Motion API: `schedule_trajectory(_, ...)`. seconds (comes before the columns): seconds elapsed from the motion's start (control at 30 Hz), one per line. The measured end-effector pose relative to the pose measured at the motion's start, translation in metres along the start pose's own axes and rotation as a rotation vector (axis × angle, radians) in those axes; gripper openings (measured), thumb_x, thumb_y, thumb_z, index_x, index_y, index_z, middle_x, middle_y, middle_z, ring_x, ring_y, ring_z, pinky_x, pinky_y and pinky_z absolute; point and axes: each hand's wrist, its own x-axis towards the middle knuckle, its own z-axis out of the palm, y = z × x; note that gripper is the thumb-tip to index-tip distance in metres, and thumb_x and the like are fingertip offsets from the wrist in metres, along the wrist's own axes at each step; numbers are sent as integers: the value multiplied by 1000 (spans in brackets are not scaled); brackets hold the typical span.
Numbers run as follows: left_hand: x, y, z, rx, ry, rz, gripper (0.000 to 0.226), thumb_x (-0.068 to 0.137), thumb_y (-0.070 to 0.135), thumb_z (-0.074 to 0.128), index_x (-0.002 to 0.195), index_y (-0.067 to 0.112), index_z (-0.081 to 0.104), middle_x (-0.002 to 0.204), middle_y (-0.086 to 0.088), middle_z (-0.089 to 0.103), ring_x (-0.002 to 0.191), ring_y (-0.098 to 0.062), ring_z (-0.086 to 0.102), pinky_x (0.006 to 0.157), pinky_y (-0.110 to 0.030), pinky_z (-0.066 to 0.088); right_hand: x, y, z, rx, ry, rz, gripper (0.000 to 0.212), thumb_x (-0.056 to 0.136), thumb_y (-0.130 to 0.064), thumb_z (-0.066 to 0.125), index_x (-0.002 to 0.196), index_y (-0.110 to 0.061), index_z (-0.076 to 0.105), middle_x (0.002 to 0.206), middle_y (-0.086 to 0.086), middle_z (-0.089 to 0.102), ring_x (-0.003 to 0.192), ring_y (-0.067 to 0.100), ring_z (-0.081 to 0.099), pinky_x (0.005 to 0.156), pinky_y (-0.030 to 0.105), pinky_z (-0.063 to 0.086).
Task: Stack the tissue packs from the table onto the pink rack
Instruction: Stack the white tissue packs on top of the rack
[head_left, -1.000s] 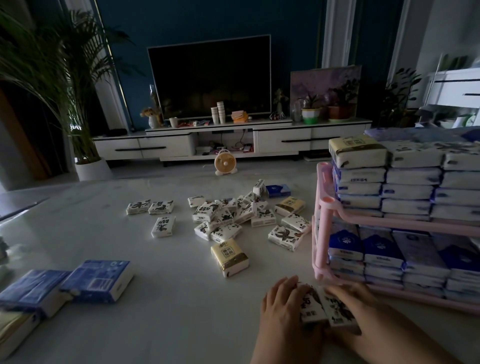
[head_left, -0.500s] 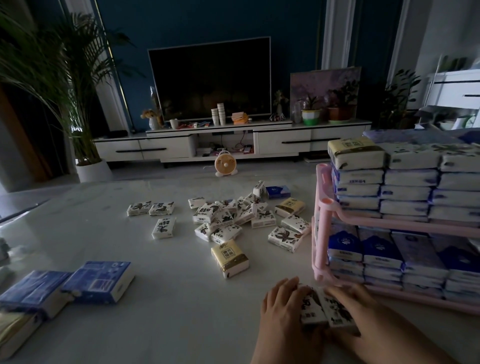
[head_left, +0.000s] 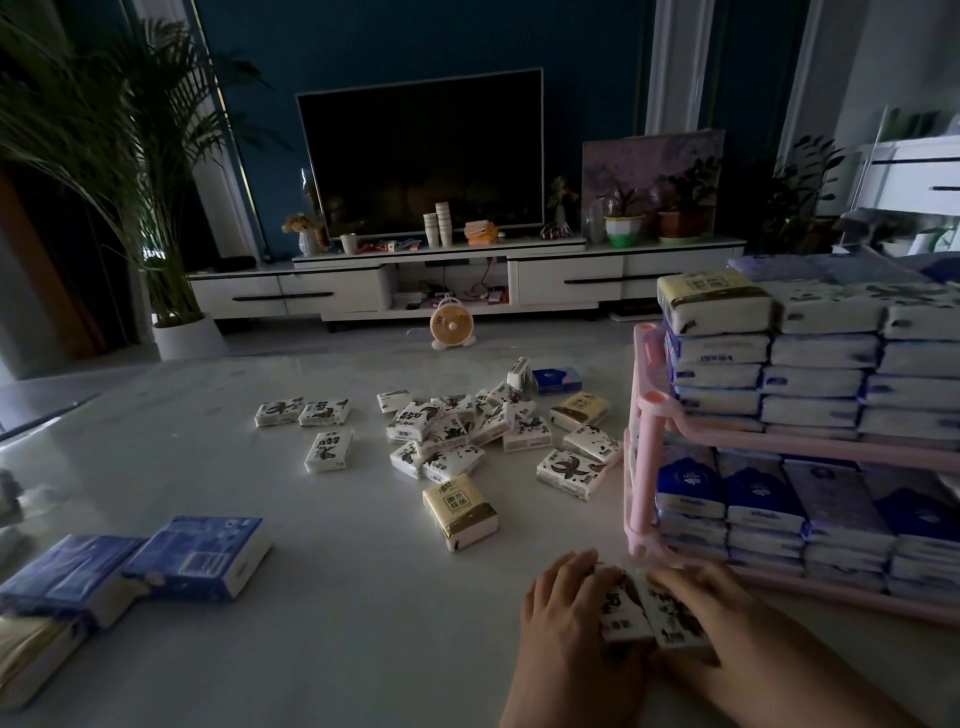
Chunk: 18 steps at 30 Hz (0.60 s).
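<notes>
left hand (head_left: 566, 621) and right hand (head_left: 727, 618) grip two small tissue packs (head_left: 649, 613) between them. pink rack (head_left: 647, 467) just beyond the right hand.

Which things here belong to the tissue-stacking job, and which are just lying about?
Job: pink rack; patterned packs held between left hand and right hand; scattered packs on the table; gold pack; blue packs.
Lying about: television; small fan; potted palm; paper cups.
</notes>
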Motion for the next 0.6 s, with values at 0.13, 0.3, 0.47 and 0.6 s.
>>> schedule_trajectory(0.13,0,-1,0,30,-8,-14,63,56,65,38,112,36,48,112,13,62,102,-8,61,80,-24,50,2,2,1,-10,-5,5,72,90,-46,50,144,-41,2,150,-5,11,126,4,37,99,19,37)
schedule_trajectory(0.3,1,4,-5,19,-88,-59,66,55,64,38,112,31,49,110,13,64,100,-11,63,72,-29,55,0,2,3,-9,8,-11,74,88,-50,50,144,-40,2,148,-5,14,125,5,38,99,18,37)
schedule_trajectory(0.47,-3,0,-2,-63,-19,-37,57,59,64,48,109,36,48,102,15,61,98,1,51,70,-19,53,-6,1,7,63,120,-53,68,89,-50,49,143,-40,9,149,-8,14,126,5,35,100,19,36)
schedule_trajectory(0.6,-3,1,-20,-457,176,-123,52,62,56,72,110,47,52,105,18,54,100,-1,54,74,-25,54,-22,-4,-3,248,273,-67,62,84,-48,56,133,-56,18,142,-27,20,124,-5,34,101,13,31)
